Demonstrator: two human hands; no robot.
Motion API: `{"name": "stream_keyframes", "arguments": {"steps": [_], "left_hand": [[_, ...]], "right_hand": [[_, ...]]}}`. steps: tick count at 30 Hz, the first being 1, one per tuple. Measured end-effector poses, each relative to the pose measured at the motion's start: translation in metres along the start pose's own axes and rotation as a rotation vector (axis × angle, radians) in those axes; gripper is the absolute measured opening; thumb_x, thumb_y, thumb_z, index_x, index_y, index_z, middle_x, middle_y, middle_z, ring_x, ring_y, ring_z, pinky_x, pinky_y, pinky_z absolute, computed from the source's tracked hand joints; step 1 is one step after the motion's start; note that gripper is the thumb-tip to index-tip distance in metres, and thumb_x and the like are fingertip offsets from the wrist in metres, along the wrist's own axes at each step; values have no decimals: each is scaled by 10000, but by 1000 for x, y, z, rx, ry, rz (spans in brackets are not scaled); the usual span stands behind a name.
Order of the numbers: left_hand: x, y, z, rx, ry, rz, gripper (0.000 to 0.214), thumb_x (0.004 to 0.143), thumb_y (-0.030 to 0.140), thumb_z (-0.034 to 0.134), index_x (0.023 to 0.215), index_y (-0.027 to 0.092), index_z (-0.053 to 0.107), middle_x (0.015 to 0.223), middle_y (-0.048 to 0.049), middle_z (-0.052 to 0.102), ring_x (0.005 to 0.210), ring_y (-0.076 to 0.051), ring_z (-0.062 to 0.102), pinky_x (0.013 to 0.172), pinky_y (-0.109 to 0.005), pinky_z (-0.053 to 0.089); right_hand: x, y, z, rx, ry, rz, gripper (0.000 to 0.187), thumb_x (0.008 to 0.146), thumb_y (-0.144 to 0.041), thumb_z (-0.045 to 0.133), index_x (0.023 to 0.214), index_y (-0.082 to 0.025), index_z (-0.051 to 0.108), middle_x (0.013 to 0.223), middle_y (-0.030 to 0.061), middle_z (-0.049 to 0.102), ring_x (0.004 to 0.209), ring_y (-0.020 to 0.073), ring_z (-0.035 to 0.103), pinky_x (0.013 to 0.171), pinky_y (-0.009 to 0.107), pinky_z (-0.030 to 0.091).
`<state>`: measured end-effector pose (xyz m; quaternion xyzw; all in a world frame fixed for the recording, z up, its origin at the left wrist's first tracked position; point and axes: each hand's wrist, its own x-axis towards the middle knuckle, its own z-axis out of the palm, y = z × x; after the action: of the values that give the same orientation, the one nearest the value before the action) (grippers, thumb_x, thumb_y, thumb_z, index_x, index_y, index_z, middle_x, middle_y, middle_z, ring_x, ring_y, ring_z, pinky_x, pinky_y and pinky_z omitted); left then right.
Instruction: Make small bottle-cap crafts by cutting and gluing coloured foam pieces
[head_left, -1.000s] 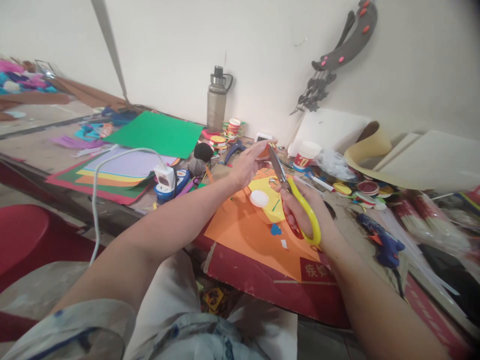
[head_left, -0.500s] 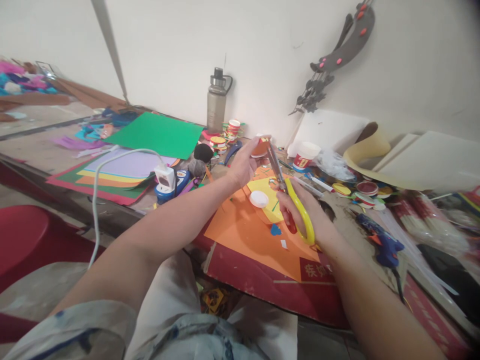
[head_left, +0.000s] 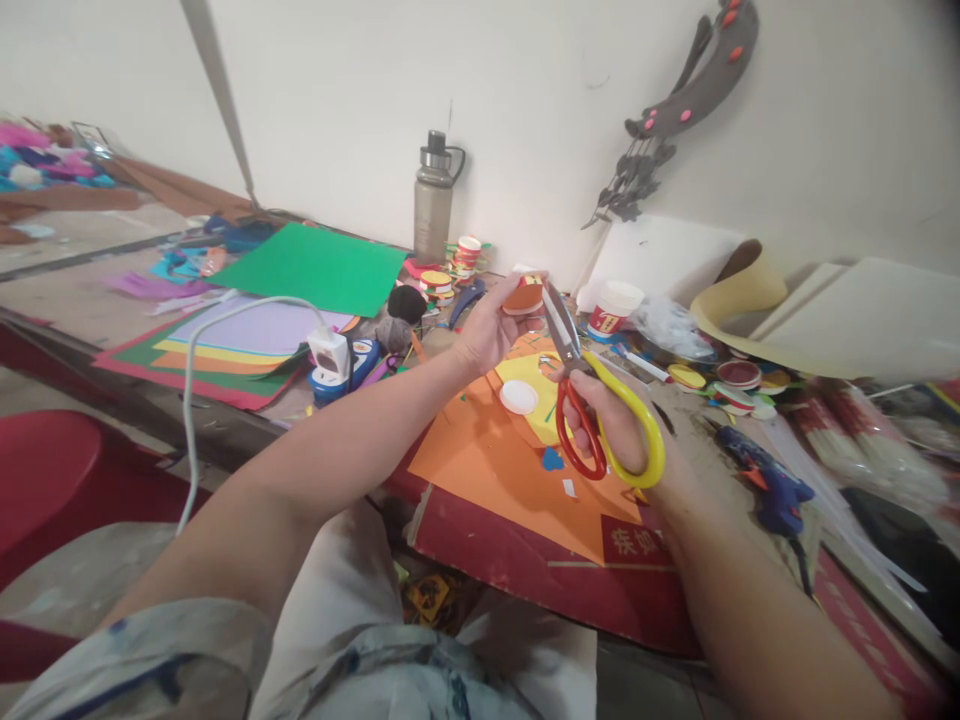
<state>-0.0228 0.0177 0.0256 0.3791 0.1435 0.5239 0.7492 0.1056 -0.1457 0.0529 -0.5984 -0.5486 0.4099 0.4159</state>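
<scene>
My left hand point(head_left: 489, 330) is closed around a small round piece point(head_left: 525, 296), brown on the face toward me with a red and yellow edge; its exact kind is unclear. In my right hand point(head_left: 611, 420) is a pair of scissors point(head_left: 571, 362) with one red and one yellow handle loop. The blades point up and away, their tips beside the round piece. Below the hands lie orange paper point(head_left: 480, 470), a yellow sheet point(head_left: 546, 425), a white disc point(head_left: 519, 397) and a blue paper scrap point(head_left: 553, 459).
Left of my hands are a green sheet point(head_left: 307, 268), stacked coloured paper point(head_left: 225, 350) and a blue power strip point(head_left: 341, 380) with a white cable. A bottle point(head_left: 433, 205) stands by the wall. To the right are a paper cup point(head_left: 613, 308) and a glue gun point(head_left: 776, 490).
The scissors' handles have spread apart and turned more toward me, so the red loop now shows fully. My left hand still holds the round piece in nearly the same place.
</scene>
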Motion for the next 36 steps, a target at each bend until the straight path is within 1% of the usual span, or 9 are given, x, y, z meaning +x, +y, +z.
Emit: {"name": "stream_keyframes", "arguments": {"steps": [6, 10, 13, 16, 21, 26, 29, 33, 36], "left_hand": [[0, 0, 0, -3, -6, -2, 397, 982, 507, 695, 1180, 173, 780, 1062, -111, 818, 948, -193, 765, 821, -289, 589], [-2, 0, 1, 11, -18, 10, 352, 990, 495, 683, 1126, 184, 778, 1015, -91, 810, 879, -165, 740, 788, -264, 578], [-2, 0, 1, 15, -18, 16, 345, 970, 500, 714, 1097, 186, 781, 1020, -95, 805, 891, -173, 744, 798, -275, 576], [-1, -2, -1, 20, -43, 31, 355, 954, 508, 731, 1085, 182, 779, 1022, -104, 807, 904, -184, 747, 796, -285, 572], [0, -2, -2, 29, -59, 45, 359, 950, 504, 734, 1079, 171, 769, 1029, -99, 812, 903, -179, 751, 803, -284, 574], [-1, 0, 0, 24, -20, 21, 416, 913, 526, 785, 1090, 150, 758, 1027, -106, 812, 935, -188, 762, 833, -288, 570], [-1, 0, 0, 33, -33, 30, 421, 913, 537, 787, 1074, 149, 753, 1008, -111, 811, 927, -187, 758, 831, -290, 568], [1, -1, -2, 61, -60, 57, 428, 915, 552, 781, 1053, 148, 741, 990, -111, 806, 904, -182, 749, 808, -287, 570], [2, -1, -3, 80, -65, 69, 440, 918, 568, 781, 1037, 148, 732, 977, -105, 798, 868, -168, 736, 781, -281, 566]], "right_hand": [[0, -1, 1, -19, 13, -2, 307, 914, -567, 546, 857, -276, 465, 483, -69, 545, 332, 116, 457, 323, 230, 337], [-1, -3, 1, -29, 18, -2, 298, 919, -559, 528, 858, -276, 456, 480, -67, 548, 334, 112, 461, 327, 220, 336], [-2, -3, 0, -33, 17, -7, 292, 935, -551, 506, 856, -276, 450, 476, -66, 543, 342, 113, 471, 339, 218, 353], [-2, -4, 1, -38, 16, -3, 271, 940, -529, 490, 857, -275, 447, 467, -71, 528, 329, 109, 451, 337, 219, 334], [-1, -6, 1, -32, 25, 3, 259, 932, -515, 505, 865, -270, 452, 474, -72, 527, 328, 104, 445, 343, 219, 333], [0, -1, 2, 11, 13, -24, 290, 906, -545, 535, 917, -256, 508, 487, -91, 505, 317, 98, 414, 328, 223, 305], [-1, 2, 1, 35, 15, -55, 314, 894, -554, 564, 954, -246, 545, 513, -99, 501, 327, 98, 410, 319, 224, 288], [-2, 2, 0, 6, 34, -85, 277, 919, -510, 562, 953, -236, 567, 512, -97, 493, 345, 92, 417, 341, 210, 297], [1, 2, -1, -6, 21, -33, 273, 941, -509, 540, 924, -238, 566, 504, -87, 489, 344, 100, 419, 346, 217, 306]]}}
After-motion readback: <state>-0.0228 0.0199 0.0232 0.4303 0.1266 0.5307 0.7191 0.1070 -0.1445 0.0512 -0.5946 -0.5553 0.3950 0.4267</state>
